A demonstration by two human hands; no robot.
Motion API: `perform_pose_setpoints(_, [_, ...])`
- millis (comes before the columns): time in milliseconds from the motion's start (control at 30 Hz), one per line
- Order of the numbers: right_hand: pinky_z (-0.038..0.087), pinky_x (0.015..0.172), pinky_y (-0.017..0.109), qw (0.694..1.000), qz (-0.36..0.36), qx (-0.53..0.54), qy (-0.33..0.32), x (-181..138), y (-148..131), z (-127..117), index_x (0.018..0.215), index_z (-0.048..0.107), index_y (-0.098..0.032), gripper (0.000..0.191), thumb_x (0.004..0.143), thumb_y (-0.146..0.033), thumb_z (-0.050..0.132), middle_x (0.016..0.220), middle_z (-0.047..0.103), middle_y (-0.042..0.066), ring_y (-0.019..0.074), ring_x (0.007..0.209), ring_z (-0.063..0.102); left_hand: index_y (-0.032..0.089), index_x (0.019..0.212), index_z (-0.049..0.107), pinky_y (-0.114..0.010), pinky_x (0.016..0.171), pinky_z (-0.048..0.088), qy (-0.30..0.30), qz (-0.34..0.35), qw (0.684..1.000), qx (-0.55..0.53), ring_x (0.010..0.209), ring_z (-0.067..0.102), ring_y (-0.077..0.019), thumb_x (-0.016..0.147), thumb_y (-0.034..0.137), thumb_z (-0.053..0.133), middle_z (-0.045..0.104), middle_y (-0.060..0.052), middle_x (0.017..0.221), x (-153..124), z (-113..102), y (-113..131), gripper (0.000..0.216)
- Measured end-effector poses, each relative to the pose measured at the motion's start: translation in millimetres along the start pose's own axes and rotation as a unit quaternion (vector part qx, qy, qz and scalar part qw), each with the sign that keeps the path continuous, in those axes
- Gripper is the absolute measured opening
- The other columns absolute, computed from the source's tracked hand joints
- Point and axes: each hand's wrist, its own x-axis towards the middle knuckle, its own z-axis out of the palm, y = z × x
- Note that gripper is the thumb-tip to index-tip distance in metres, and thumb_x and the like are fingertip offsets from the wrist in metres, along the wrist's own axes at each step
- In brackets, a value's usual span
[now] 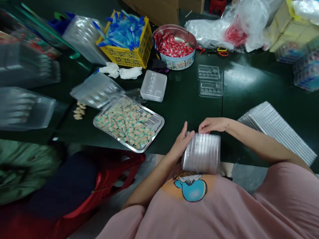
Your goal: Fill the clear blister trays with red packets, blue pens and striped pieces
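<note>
A stack of clear plastic blister trays (202, 152) stands at the table's front edge, against the shirt. My left hand (183, 141) is closed on its left side, thumb along the top edge. With bent, pinched fingers, my right hand (211, 125) grips the stack's far edge; whether it has one tray or several cannot be made out. Beyond the hands lie two single clear blister trays (208, 73), one behind the other. A longer stack of the same trays (279, 131) rests to the right, beside my right forearm.
Left of my hands is a metal tray (159, 124) of small tan-and-green pieces. Behind it sit a clear plastic box (154, 84), a yellow basket (122, 57) of blue pens and a round tin (178, 63) with red packets. Scissors (222, 53) and plastic bags (206, 33) lie at the back.
</note>
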Motion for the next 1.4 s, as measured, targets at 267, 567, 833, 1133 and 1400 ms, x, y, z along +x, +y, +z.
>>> perform_pose_setpoints(267, [0.041,0.064,0.024,0.988,-0.031,-0.094,0.122,3,2,-1,0.078,0.065,-0.015,0.012,0.079,-0.025,0.057,0.073,0.06,-0.001,0.0099,0.065,0.052,0.022,0.156,0.001,-0.039,0.121,0.014,-0.008,0.001,1.0,-0.018,0.15,0.013,-0.0249,0.086,0.048,0.06,0.01,-0.009,0.163,6,2,3,0.095])
perform_pose_setpoints(567, [0.044,0.076,0.025,0.877,0.033,-0.285,0.386,24,22,-119,0.086,0.069,-0.015,0.023,0.087,-0.014,0.046,0.081,0.067,0.004,0.0144,0.075,0.059,0.03,0.155,0.017,-0.042,0.121,0.014,-0.014,0.02,0.999,0.029,0.15,0.011,-0.0262,0.087,0.047,0.059,0.01,-0.004,0.164,6,-1,1,0.081])
perform_pose_setpoints(833, [0.037,0.099,0.049,0.739,-0.089,-0.52,0.418,20,47,-42,0.133,0.056,-0.02,0.048,0.092,-0.044,0.054,0.138,0.054,0.016,0.0338,0.127,0.045,0.028,0.155,0.019,-0.044,0.119,0.021,0.001,0.0,1.0,0.026,0.147,0.025,-0.0289,0.084,0.051,0.061,0.028,-0.007,0.16,4,-3,-4,0.086])
perform_pose_setpoints(1133, [0.021,0.113,0.054,0.743,-0.119,-0.544,0.37,33,49,-76,0.137,0.054,-0.023,0.047,0.091,-0.033,0.058,0.151,0.043,0.012,0.0321,0.143,0.029,0.025,0.155,0.019,-0.042,0.118,0.021,0.008,-0.009,1.0,0.019,0.147,0.025,-0.0281,0.081,0.058,0.062,0.031,-0.011,0.158,3,-2,-1,0.091])
perform_pose_setpoints(1400, [0.047,0.072,0.027,0.969,-0.134,-0.184,0.1,-8,9,5,0.095,0.073,-0.016,0.032,0.087,-0.045,0.06,0.083,0.07,0.003,0.0143,0.075,0.063,0.019,0.155,0.019,-0.038,0.118,0.021,-0.002,-0.008,1.0,-0.002,0.149,0.021,-0.0263,0.082,0.059,0.06,0.023,-0.014,0.16,-4,2,4,0.092])
